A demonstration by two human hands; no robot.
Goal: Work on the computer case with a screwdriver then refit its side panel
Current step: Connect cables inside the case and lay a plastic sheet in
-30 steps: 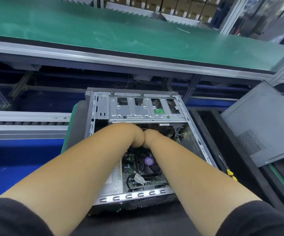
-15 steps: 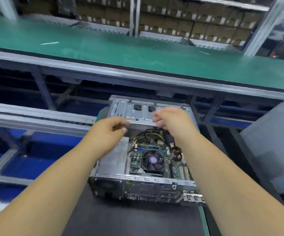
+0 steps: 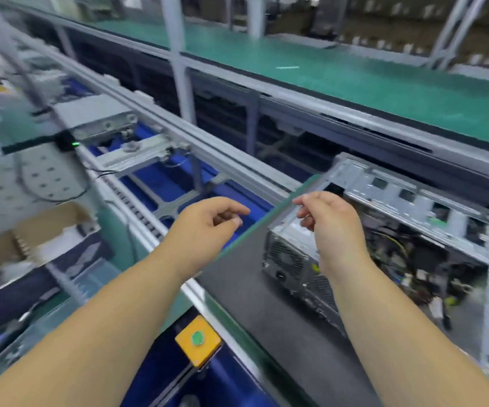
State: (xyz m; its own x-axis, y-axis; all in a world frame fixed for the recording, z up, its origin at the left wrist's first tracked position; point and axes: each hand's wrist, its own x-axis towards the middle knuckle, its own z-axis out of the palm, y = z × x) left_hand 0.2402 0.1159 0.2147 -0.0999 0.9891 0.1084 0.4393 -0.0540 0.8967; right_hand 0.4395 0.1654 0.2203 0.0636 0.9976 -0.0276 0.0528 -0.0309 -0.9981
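Both hands hover empty, fingers loosely curled: left hand [image 3: 208, 227] left of the open computer case [image 3: 407, 230], right hand [image 3: 330, 223] above its near-left corner

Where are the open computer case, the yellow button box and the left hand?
computer case [image 3: 290, 257], head view, vented rear panel.
yellow button box [image 3: 197, 339], head view, top face.
left hand [image 3: 208, 223], head view, back of hand.

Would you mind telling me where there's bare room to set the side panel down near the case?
The dark grey mat is bare between the open metal computer case and the yellow button box. Inside the case is crowded.
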